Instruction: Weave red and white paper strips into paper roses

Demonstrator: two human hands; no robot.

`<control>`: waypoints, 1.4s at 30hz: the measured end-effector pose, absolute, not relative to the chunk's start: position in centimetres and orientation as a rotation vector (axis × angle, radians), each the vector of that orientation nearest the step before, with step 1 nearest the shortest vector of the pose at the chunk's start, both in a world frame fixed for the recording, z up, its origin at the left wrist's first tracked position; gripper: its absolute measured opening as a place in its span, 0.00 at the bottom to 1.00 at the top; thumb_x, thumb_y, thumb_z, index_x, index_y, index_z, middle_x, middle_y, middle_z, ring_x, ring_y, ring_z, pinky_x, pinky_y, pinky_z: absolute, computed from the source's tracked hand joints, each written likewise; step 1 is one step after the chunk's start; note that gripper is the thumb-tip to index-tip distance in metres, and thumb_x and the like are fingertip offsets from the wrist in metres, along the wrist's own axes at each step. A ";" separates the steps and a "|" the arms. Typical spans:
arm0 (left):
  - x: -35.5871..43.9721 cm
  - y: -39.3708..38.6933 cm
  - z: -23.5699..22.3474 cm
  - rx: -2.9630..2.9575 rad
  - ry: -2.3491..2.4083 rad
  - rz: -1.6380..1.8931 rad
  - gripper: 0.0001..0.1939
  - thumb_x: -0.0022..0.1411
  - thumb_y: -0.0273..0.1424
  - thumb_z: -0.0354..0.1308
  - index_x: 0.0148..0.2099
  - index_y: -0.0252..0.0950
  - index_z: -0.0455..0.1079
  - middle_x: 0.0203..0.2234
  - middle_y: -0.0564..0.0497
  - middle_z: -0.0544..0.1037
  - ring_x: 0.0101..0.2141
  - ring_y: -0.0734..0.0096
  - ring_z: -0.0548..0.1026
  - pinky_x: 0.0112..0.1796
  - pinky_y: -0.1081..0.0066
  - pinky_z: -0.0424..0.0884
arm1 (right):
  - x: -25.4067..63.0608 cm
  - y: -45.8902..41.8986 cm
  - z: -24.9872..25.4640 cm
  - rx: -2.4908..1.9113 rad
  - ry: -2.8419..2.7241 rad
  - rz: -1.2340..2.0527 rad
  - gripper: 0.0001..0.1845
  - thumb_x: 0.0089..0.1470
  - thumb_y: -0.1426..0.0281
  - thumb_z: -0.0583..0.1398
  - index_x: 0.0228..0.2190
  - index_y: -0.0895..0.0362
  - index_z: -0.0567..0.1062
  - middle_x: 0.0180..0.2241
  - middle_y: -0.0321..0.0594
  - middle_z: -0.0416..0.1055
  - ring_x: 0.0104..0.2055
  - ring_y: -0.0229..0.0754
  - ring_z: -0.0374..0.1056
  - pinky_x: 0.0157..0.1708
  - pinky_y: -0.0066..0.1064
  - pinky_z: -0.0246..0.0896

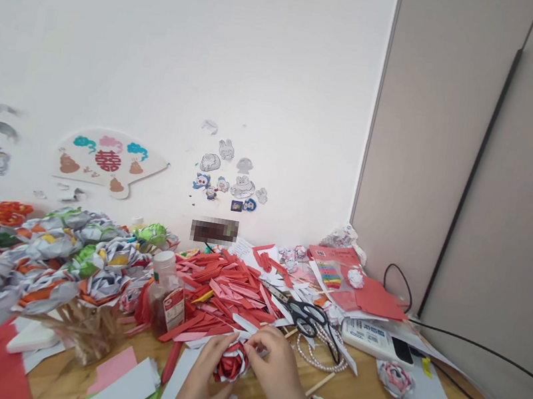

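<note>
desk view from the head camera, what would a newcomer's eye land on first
Probably the heap of red paper strips mid-table, with a red-and-white paper flower in front of it, held in the left hand with the right hand at its edge. Next, the pile of paper flowers at picture left and the fan-shaped cutout on the wall above.

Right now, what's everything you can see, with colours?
Table: one, brown, underneath
Paper flowers: many, mostly white, mainly left
Folded strips: many, mostly red, middle
Bottle: one, clear, beside strips
Scissors: one pair, black, right of strips
Beads: one string, pearly, by scissors
Paper sheets: several, mixed, around
Fan shape: one, white, on wall
Stickers: several, mixed, on wall
Rose: one, red-white, front
Left hand: one, bare, holding rose
Right hand: one, bare, at rose
</note>
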State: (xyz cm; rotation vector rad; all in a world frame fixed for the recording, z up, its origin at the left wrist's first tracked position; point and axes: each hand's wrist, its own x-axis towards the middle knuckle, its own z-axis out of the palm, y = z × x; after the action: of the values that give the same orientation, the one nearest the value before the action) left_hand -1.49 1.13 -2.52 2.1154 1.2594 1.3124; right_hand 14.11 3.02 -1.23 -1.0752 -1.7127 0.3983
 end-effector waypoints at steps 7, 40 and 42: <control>-1.5 1.4 -3.0 2.145 1.267 1.289 0.30 0.47 0.18 0.51 0.53 0.43 0.65 0.49 0.45 0.73 0.51 0.58 0.69 0.51 0.57 0.66 | 14.2 2.4 -1.1 -1.081 -1.865 0.150 0.09 0.51 0.79 0.56 0.24 0.55 0.72 0.27 0.37 0.69 0.33 0.41 0.63 0.33 0.29 0.55; -1.7 1.4 -3.7 2.169 1.206 1.210 0.35 0.46 0.15 0.48 0.56 0.45 0.62 0.49 0.46 0.71 0.51 0.62 0.68 0.52 0.60 0.64 | 14.2 2.4 -1.1 -1.164 -1.997 0.030 0.09 0.52 0.81 0.57 0.25 0.56 0.70 0.29 0.37 0.69 0.34 0.41 0.63 0.33 0.29 0.55; -1.7 1.5 -3.7 2.169 1.204 1.209 0.35 0.46 0.14 0.48 0.56 0.46 0.62 0.49 0.47 0.71 0.51 0.62 0.68 0.52 0.60 0.64 | 14.2 2.4 -1.2 -1.170 -2.013 0.017 0.09 0.52 0.80 0.57 0.24 0.57 0.70 0.29 0.37 0.69 0.34 0.41 0.63 0.33 0.30 0.55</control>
State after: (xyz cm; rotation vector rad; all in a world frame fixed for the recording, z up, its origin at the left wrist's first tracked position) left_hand -1.66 1.51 -3.67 2.1695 1.2040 1.2092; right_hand 14.21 2.44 -1.20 -1.1702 -2.0133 0.0169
